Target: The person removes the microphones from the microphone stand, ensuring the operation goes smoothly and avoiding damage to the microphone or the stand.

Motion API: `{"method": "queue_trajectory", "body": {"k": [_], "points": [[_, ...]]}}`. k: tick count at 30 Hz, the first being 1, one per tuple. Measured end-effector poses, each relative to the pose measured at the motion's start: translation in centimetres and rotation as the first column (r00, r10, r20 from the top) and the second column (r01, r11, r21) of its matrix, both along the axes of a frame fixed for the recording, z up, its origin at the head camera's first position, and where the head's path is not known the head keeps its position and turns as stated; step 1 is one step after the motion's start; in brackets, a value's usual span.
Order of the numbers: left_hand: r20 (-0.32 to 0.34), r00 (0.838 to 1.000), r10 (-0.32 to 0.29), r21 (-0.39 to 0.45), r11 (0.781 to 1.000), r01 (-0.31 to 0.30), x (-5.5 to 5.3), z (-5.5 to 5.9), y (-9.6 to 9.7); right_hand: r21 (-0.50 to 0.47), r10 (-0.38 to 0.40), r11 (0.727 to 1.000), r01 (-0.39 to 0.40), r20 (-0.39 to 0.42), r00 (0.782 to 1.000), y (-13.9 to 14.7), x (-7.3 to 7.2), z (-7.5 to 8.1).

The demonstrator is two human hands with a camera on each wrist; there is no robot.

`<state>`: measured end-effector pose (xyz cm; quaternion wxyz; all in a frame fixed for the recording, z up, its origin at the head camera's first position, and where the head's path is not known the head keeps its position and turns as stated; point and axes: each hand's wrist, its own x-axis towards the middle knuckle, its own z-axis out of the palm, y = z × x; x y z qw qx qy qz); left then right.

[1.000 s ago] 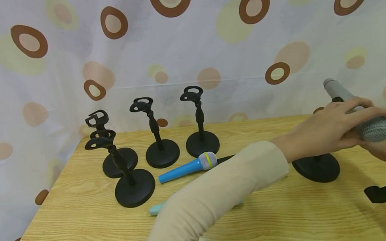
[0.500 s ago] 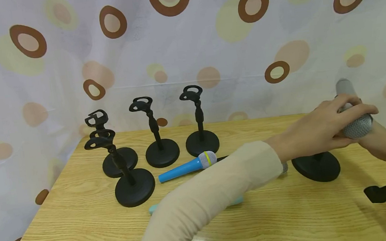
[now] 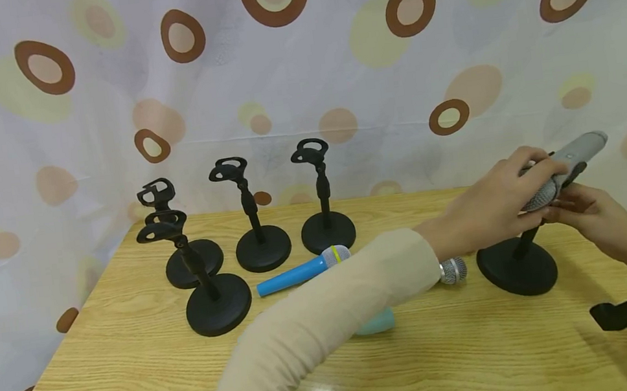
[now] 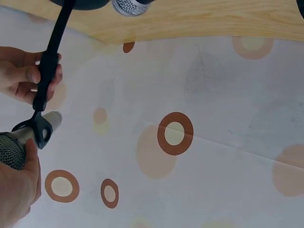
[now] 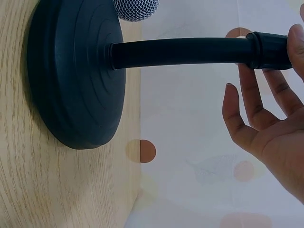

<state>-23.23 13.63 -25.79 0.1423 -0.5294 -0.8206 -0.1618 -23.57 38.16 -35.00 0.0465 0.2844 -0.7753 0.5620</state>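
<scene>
A grey microphone (image 3: 581, 153) lies tilted in the black clip (image 4: 42, 129) at the top of a desk stand, its mesh head toward the left and its tail up to the right. My left hand (image 3: 493, 203) grips the microphone near the mesh head. Below the clip, my right hand (image 3: 601, 219) pinches the collar of the stand's stem (image 5: 180, 52) between thumb and fingers. The stand's round base (image 3: 517, 268) is on the table's right side. In the left wrist view, the microphone passes through the clip ring.
Several black microphone stands (image 3: 261, 247) with unfilled clips stand at the back left. A blue microphone (image 3: 300, 274), a pale teal one (image 3: 376, 323) and one with a silver mesh head (image 3: 453, 271) lie mid-table, partly behind my left sleeve (image 3: 328, 317). A patterned curtain (image 3: 373, 103) hangs behind.
The grey microphone has swung round, its tail going from upper left to upper right. My left hand has shifted left with it, and my right hand now shows on the stem.
</scene>
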Motion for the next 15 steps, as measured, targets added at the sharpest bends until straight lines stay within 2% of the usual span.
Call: {"method": "queue_trajectory", "body": {"k": [2, 6, 11, 15], "points": [[0.012, 1.000, 0.015, -0.005, 1.000, -0.015, 0.0, 0.0, -0.2, 0.003, -0.028, 1.000, 0.028, 0.001, 1.000, -0.3, 0.0, 0.1], [0.027, 0.999, 0.033, -0.013, 0.999, -0.033, -0.1, 0.2, -0.6, -0.030, -0.029, 0.999, 0.029, 0.003, 1.000, -0.9, 0.1, 0.3], [-0.027, 0.997, 0.071, 0.000, 0.997, -0.071, -0.4, 0.4, -0.9, -0.093, 0.008, 0.996, -0.012, -0.042, 0.999, -1.7, 0.1, 0.7], [-0.030, 0.993, 0.116, 0.034, 0.993, -0.115, -0.7, 0.6, -1.4, -0.114, 0.017, 0.993, -0.026, -0.078, 0.997, -2.3, 0.1, 1.1]]}}
